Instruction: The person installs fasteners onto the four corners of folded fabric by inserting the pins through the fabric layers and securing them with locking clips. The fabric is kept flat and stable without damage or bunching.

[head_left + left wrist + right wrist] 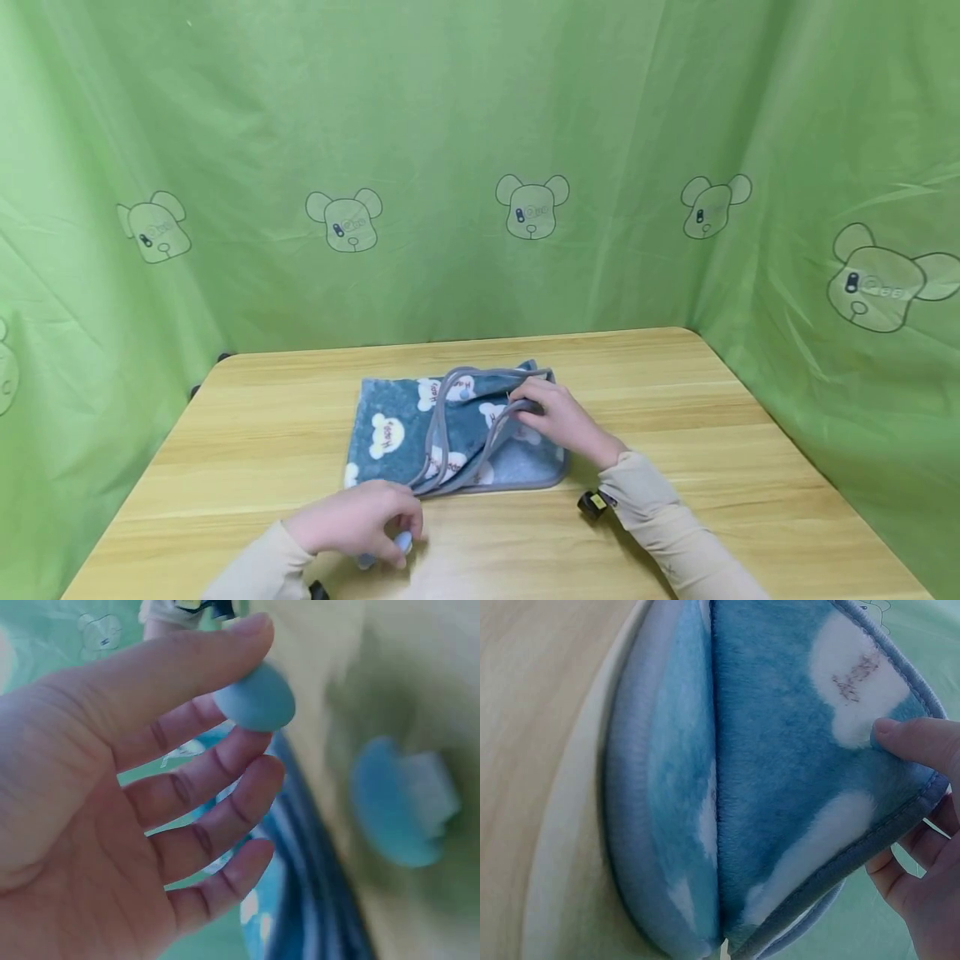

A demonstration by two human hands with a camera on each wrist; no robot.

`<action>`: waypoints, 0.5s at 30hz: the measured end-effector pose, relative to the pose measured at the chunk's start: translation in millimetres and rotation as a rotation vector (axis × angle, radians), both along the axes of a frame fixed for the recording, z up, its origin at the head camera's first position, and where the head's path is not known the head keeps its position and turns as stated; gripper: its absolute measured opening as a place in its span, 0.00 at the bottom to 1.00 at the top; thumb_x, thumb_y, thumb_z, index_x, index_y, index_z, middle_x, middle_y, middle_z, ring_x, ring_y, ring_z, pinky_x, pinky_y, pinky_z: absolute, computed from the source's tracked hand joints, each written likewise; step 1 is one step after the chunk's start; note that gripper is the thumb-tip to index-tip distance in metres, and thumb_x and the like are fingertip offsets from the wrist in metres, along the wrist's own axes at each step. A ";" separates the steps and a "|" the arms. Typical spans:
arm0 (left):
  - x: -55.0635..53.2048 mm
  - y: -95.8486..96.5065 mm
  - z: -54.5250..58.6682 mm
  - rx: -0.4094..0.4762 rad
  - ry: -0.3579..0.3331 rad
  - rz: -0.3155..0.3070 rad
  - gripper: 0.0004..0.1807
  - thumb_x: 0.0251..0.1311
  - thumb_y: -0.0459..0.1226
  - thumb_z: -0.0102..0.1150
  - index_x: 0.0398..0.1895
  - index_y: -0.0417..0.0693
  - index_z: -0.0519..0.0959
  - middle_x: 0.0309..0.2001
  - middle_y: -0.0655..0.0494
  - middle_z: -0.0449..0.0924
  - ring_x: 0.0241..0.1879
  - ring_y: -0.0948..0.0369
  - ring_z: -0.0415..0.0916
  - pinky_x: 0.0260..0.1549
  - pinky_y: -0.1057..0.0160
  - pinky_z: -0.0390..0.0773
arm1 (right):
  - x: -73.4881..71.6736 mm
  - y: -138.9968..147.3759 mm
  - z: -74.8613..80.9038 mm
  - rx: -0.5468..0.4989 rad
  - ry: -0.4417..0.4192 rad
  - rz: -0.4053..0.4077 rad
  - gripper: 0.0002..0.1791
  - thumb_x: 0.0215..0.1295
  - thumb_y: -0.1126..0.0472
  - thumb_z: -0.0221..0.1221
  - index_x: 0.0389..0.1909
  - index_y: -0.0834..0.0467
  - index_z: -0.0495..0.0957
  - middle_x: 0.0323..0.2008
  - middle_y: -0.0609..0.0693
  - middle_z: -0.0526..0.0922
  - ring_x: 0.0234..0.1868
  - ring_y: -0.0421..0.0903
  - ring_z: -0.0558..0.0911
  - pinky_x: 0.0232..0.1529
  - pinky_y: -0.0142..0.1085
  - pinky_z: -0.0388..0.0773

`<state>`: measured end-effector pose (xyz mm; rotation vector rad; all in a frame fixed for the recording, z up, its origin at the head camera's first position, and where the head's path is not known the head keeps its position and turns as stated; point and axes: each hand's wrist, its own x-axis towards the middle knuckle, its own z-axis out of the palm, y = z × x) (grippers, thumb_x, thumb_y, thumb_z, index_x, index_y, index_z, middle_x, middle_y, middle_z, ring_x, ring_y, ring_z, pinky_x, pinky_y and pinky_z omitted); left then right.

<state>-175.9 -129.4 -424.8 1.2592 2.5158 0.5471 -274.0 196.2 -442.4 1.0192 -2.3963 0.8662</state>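
Left-hand fingers: thumb and forefinger pinch a rounded light-blue piece [259,701], the other three spread apart; this left hand [360,521] is just off the near left corner of the fleece blanket.
Right-hand fingers: thumb on top and fingers beneath, clamped on an edge of the fleece blanket [386,437]; this right hand [558,417] is over the blanket's right part.
Fleece blanket: teal with white bear heads and lettering, partly folded, grey piping looping across its top (a plain blue underside shows at its near right).
Second light-blue piece [394,802]: on the table before the blanket's near left corner, a pale block attached (blurred in the left wrist view).
Wooden table [225,433]: under the blanket, reaching past it on every side.
Green curtain [450,125]: behind the blanket and to both its sides, printed with bear heads.
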 end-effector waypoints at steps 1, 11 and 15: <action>-1.7 0.7 2.8 0.017 -0.001 0.009 0.13 0.43 0.41 0.75 0.30 0.57 0.79 0.29 0.73 0.71 0.31 0.74 0.69 0.33 0.77 0.70 | 0.1 0.2 0.1 0.001 0.001 -0.001 0.09 0.55 0.69 0.67 0.37 0.56 0.82 0.37 0.48 0.83 0.40 0.44 0.82 0.45 0.37 0.82; -28.6 6.8 26.2 0.189 0.131 0.063 0.12 0.49 0.37 0.72 0.36 0.51 0.80 0.35 0.64 0.76 0.37 0.69 0.74 0.41 0.69 0.78 | 0.2 1.7 0.1 0.001 -0.002 0.002 0.10 0.55 0.69 0.67 0.37 0.56 0.82 0.37 0.48 0.83 0.41 0.44 0.82 0.45 0.37 0.82; -38.4 13.1 35.1 0.230 0.183 0.085 0.12 0.49 0.35 0.72 0.37 0.49 0.80 0.38 0.60 0.77 0.37 0.66 0.76 0.42 0.67 0.79 | -0.9 1.9 -0.8 -0.002 0.010 0.013 0.09 0.55 0.69 0.67 0.38 0.58 0.83 0.37 0.48 0.83 0.40 0.45 0.82 0.45 0.37 0.82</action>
